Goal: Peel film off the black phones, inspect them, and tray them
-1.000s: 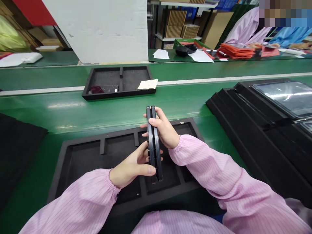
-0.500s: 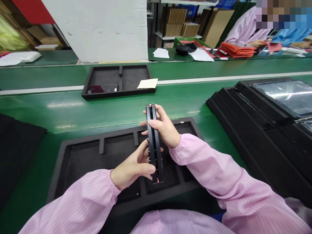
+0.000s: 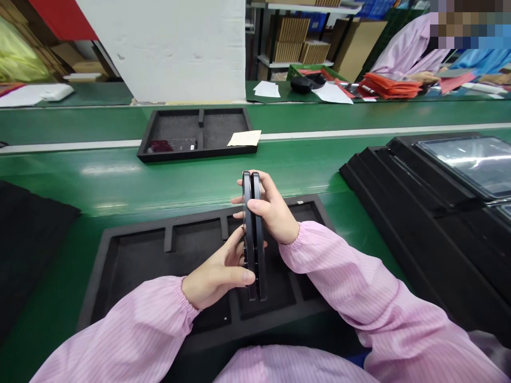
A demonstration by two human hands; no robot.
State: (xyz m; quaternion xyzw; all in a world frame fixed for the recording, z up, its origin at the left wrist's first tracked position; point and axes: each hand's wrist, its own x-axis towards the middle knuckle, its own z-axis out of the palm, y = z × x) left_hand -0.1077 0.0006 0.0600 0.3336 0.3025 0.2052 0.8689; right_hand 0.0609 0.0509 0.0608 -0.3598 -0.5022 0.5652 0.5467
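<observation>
From the head view, above a large black foam tray with sunken compartments (image 3: 263,321) on a green desk (image 3: 279,181), two slim, glossy dark slabs with rounded corners (image 3: 259,239) stand on edge, side by side, a narrow gap between them. Both hands are partly closed around them: the left hand (image 3: 217,279) grips the lower part, the right hand (image 3: 275,213) the upper, thumbs on the near edges. Hands and slabs hide the tray's middle. Beyond lies a smaller black foam tray (image 3: 199,153), holding a flat dark panel with a white label (image 3: 181,144); a pale yellow paper sheet (image 3: 244,138) overlaps its front rim. Stacked black foam trays (image 3: 399,213) crowd the right side, topped by a clear, shiny rectangular sheet (image 3: 471,157). Black foam (image 3: 32,244) fills the left edge; behind, a tall white board (image 3: 179,48) blocks the background.
</observation>
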